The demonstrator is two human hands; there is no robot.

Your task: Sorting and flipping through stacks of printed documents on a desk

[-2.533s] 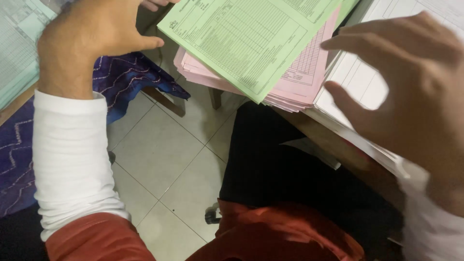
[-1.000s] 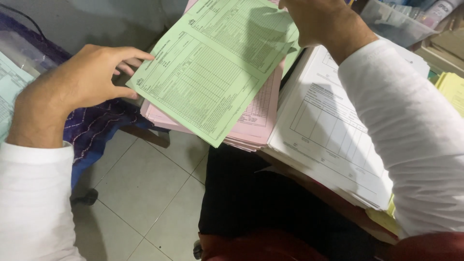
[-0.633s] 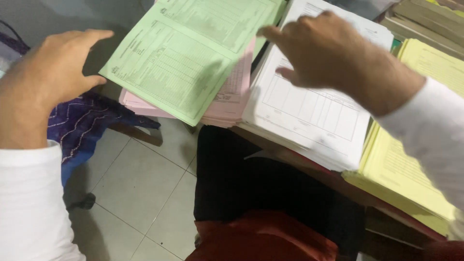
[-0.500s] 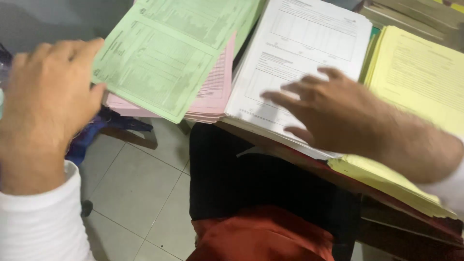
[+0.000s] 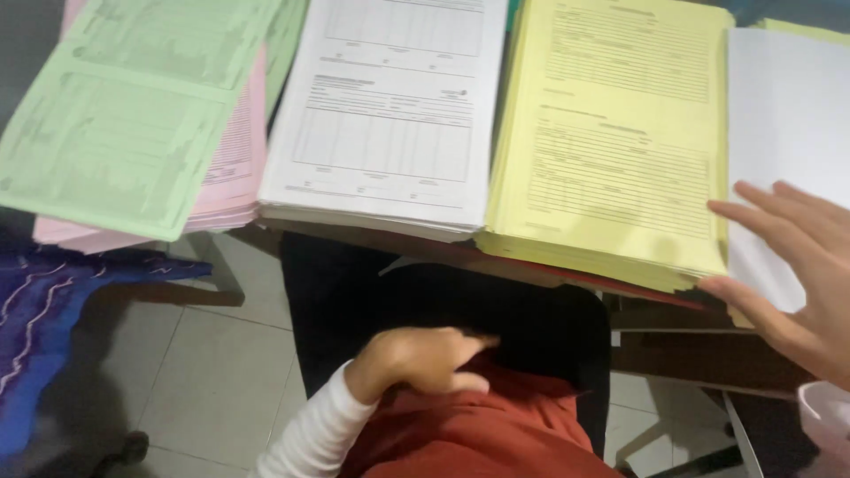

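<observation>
Stacks of paper lie side by side along the desk edge: a green form sheet (image 5: pixel 115 133) on a pink stack (image 5: pixel 237 168), a white stack of printed forms (image 5: pixel 390 115), a yellow stack (image 5: pixel 620 142) and a blank white stack (image 5: pixel 784 106) at the far right. My right hand (image 5: pixel 797 274) hovers with fingers spread at the near corner of the blank white stack, its thumb by the yellow stack's corner, holding nothing. My left hand (image 5: pixel 425 358) rests on my lap against the red shirt, fingers curled and holding nothing. Its white sleeve runs down to the bottom edge.
The dark wooden desk edge (image 5: pixel 682 350) sits under the stacks. A blue patterned cloth (image 5: pixel 35 327) hangs at the left over the tiled floor (image 5: pixel 204 372). My black trousers (image 5: pixel 354 283) fill the centre. A pale pink container rim (image 5: pixel 828 425) shows at the bottom right.
The view has swung right. My left hand left the green sheet and dropped to my lap. My right hand moved from the white forms stack across to the blank white stack.
</observation>
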